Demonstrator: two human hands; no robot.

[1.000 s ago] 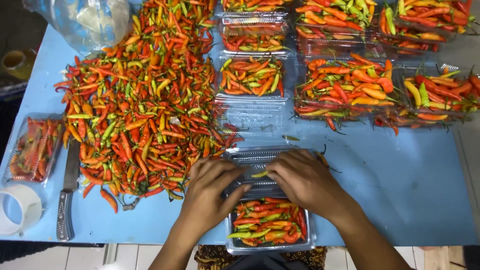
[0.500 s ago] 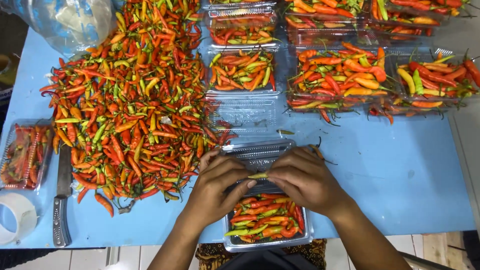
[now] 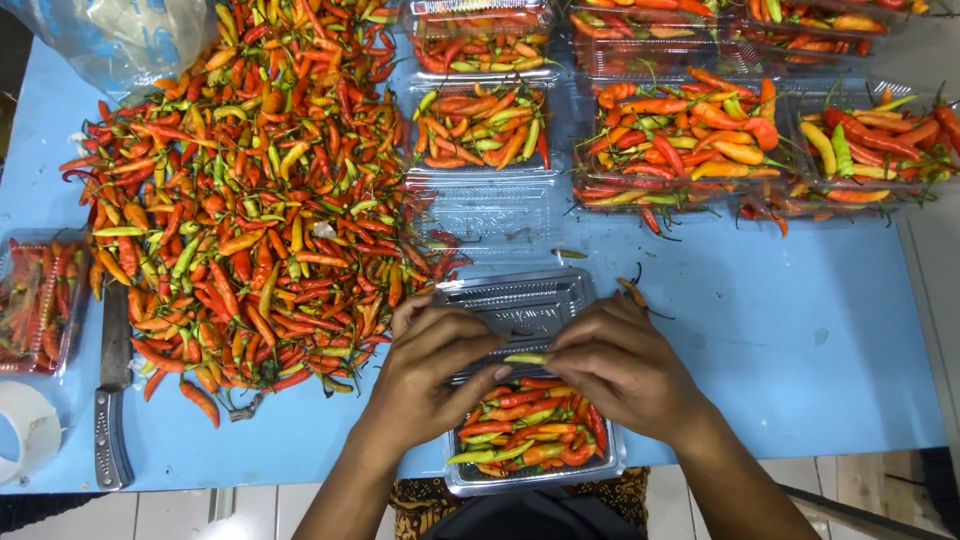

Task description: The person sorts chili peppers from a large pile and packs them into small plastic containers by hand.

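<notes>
A clear plastic clamshell box (image 3: 520, 310) lies open at the table's near edge, its lower half filled with red, orange and green chillies (image 3: 530, 430). My left hand (image 3: 430, 370) and my right hand (image 3: 620, 365) rest over the box's hinge area, fingertips meeting. Between the fingertips of both hands sits one pale green chilli (image 3: 527, 358). The box's empty ribbed lid lies flat beyond my fingers.
A big heap of loose chillies (image 3: 250, 200) covers the left of the blue table (image 3: 800, 340). Filled clear boxes (image 3: 480, 125) line the back and right. A knife (image 3: 112, 400), a tape roll (image 3: 25, 430) and another filled box (image 3: 35, 300) sit at the left edge.
Both hands have stayed over the box, fingers shifting slightly closer around the green chilli. The camera view has drifted a little; nothing else has moved.
</notes>
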